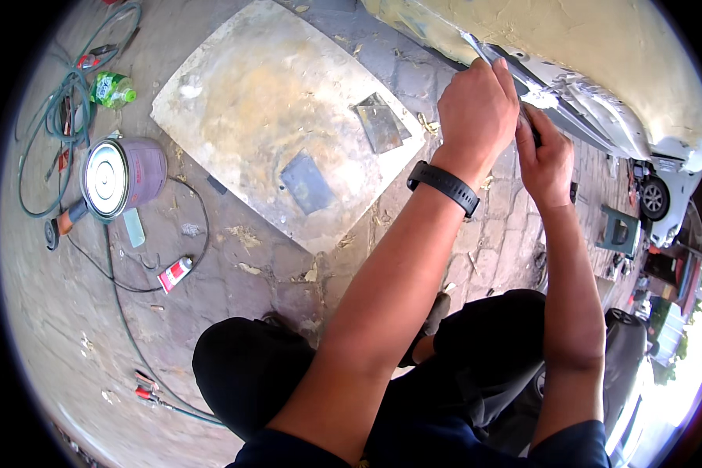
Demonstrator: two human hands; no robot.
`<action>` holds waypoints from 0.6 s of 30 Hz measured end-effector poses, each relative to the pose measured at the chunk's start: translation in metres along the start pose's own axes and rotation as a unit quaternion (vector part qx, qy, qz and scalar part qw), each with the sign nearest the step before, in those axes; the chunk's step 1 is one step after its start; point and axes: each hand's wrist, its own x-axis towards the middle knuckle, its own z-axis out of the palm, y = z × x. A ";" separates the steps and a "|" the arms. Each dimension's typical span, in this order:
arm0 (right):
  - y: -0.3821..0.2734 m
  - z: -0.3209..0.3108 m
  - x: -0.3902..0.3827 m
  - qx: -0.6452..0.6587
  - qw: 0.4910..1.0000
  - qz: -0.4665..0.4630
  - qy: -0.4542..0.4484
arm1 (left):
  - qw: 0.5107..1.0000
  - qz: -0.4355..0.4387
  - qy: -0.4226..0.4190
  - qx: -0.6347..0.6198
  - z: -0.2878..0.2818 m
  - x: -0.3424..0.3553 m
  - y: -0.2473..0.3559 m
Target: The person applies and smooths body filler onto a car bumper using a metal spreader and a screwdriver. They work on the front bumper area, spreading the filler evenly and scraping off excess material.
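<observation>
At the upper right, my left hand [480,105], with a black band on its wrist, is closed around a slim metal hand tool [480,51]. The tool's light tip points up and left along the lower edge of a car body panel [585,47] coated in yellowish filler. Just behind it my right hand [547,152] is also closed, gripping the dark rear end of what looks like the same tool. Both hands hide most of its length, so its exact kind cannot be told. Whitish, uneven patches [544,95] show along the panel's edge beside my fingers.
A stained white board [234,117] lies on brick paving, bearing a grey flat plate [307,182] and another plate [381,129]. Leftward are a lidded can [144,173], green bottle [113,90], red-and-white tube [175,273], and coiled hose [27,160]. A stool [619,232] stands right.
</observation>
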 end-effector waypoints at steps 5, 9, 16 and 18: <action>-0.008 -0.012 0.012 -0.028 0.999 -0.008 -0.036 | 0.999 -0.025 0.012 -0.026 0.002 0.000 0.005; 0.005 -0.010 0.006 -0.002 0.998 -0.053 0.024 | 0.999 -0.017 0.033 -0.001 0.009 -0.002 0.002; -0.027 0.009 0.021 0.003 0.999 -0.034 -0.019 | 0.999 -0.011 0.000 0.038 -0.023 0.014 -0.012; -0.001 -0.006 0.004 0.029 0.999 -0.008 -0.027 | 0.996 -0.024 -0.081 0.033 -0.015 -0.003 0.002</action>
